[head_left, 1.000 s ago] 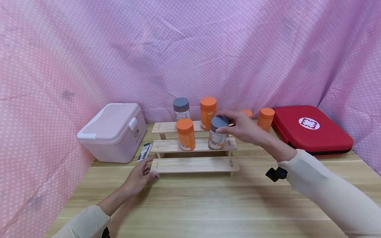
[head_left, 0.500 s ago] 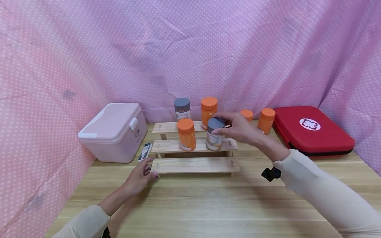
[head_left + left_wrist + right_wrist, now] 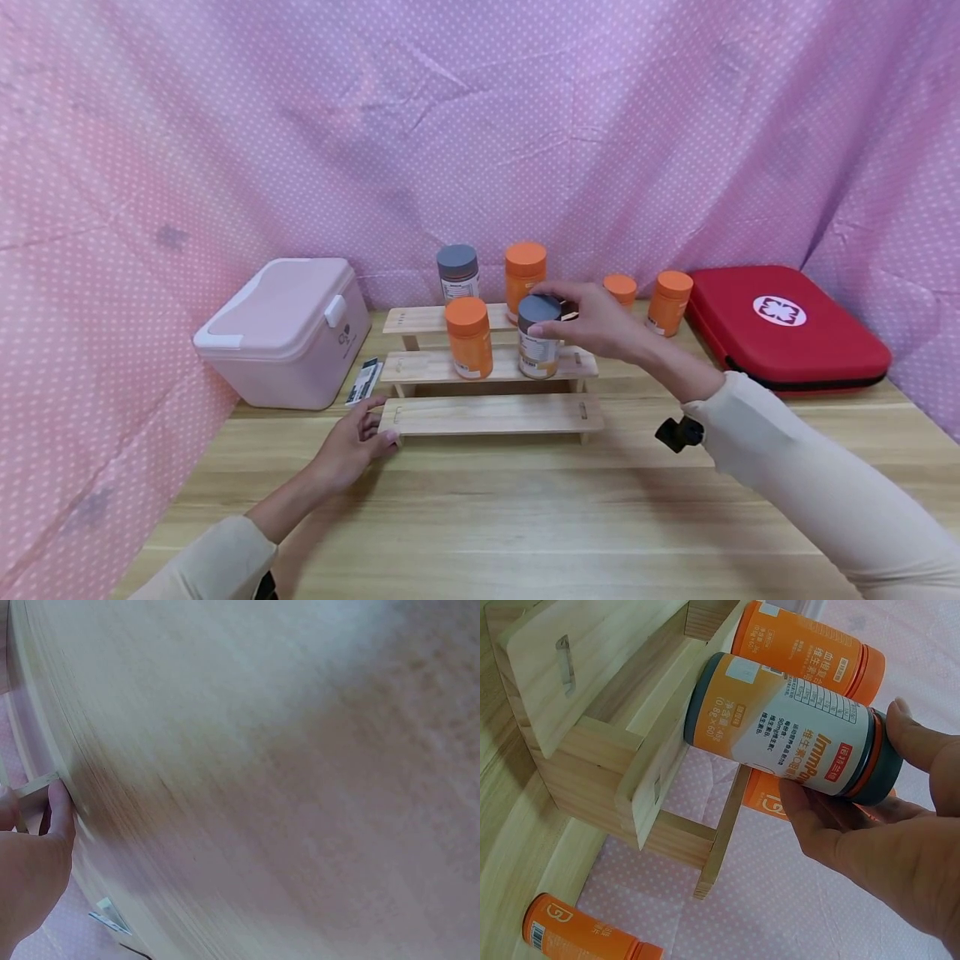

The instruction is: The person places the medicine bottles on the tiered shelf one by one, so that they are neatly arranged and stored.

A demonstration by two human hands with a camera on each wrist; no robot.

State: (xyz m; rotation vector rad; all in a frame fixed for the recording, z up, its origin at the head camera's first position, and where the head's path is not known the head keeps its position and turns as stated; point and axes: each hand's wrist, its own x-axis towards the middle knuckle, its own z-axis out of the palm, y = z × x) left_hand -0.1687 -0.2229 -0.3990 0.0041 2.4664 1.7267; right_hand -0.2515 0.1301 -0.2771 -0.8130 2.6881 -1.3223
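A three-tier wooden display rack (image 3: 491, 415) stands on the table. My left hand (image 3: 348, 446) grips the left end of its lowest step, thumb in front; the left wrist view shows the fingers (image 3: 61, 810) at that wooden end. My right hand (image 3: 603, 323) holds a grey-lidded supplement bottle (image 3: 538, 354) by its lid, thumb and fingers on opposite sides. In the right wrist view the labelled bottle (image 3: 795, 727) has its base at the middle step. An orange bottle (image 3: 470, 342) stands left of it. On the top step are another grey-lidded bottle (image 3: 458, 271) and an orange bottle (image 3: 525, 271).
Two orange bottles (image 3: 670, 304) stand at the right behind my right hand, near a red first-aid case (image 3: 825, 342). A pink lidded box (image 3: 285, 333) sits at the left, with a small flat packet (image 3: 364, 381) beside it. A dotted pink cloth (image 3: 480, 125) hangs behind.
My right hand has moved slightly left with the grey-lidded bottle, bringing it closer to the orange one on the middle step. The left hand keeps its hold on the rack.
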